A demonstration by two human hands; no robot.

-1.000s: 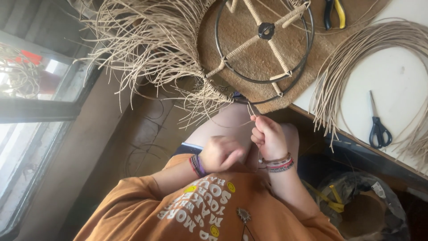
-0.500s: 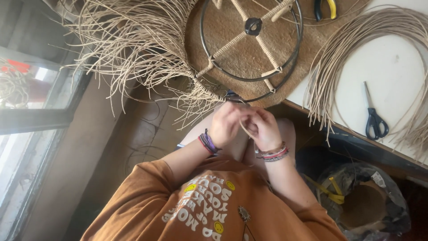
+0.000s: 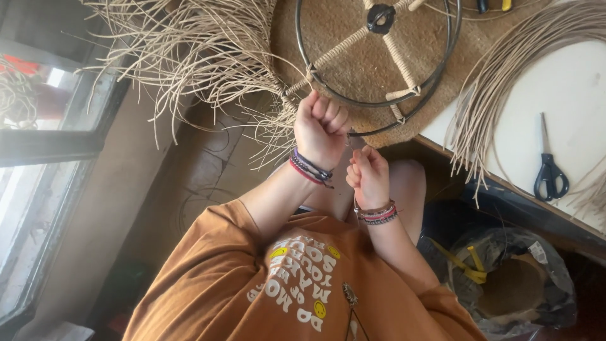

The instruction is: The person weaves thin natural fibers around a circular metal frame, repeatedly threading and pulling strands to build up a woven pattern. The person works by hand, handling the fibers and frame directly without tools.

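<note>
Both hands are clenched at frame centre. Left hand [image 3: 320, 126], fisted, fingers curled toward the rim of the black round metal wire frame [image 3: 379, 53]; it appears to grip a thin pale rattan strand at the frame's 7 o'clock edge, though the strand inside the fist is hidden. Right hand [image 3: 368, 177], at 5 o'clock from the left one and just beside it, is also closed, thumb and fingers pinched together; what it pinches is too thin to make out. Both wrists carry stacks of braided bracelets.

Wire frame: two concentric rings, spokes partly wrapped in pale cord, black hub at centre. It lies on a round brown woven mat [image 3: 353, 63] at 12 o'clock. A loose fringe of pale rattan strands [image 3: 189, 57] fans out from the mat's edge toward 10 o'clock. A second bundle of long rattan strands [image 3: 499, 82] curves across the white worktop [image 3: 568, 95] at 2 o'clock. Black-handled scissors [image 3: 549, 170] lie closed on the worktop at 3 o'clock, well apart from the hands.

Container: a clear crumpled plastic bag [image 3: 524, 284] at 4 o'clock, under the worktop; inside, a brown rounded mass and yellow strips, contents otherwise unclear.

Person wears an orange printed shirt [image 3: 252, 284].
</note>
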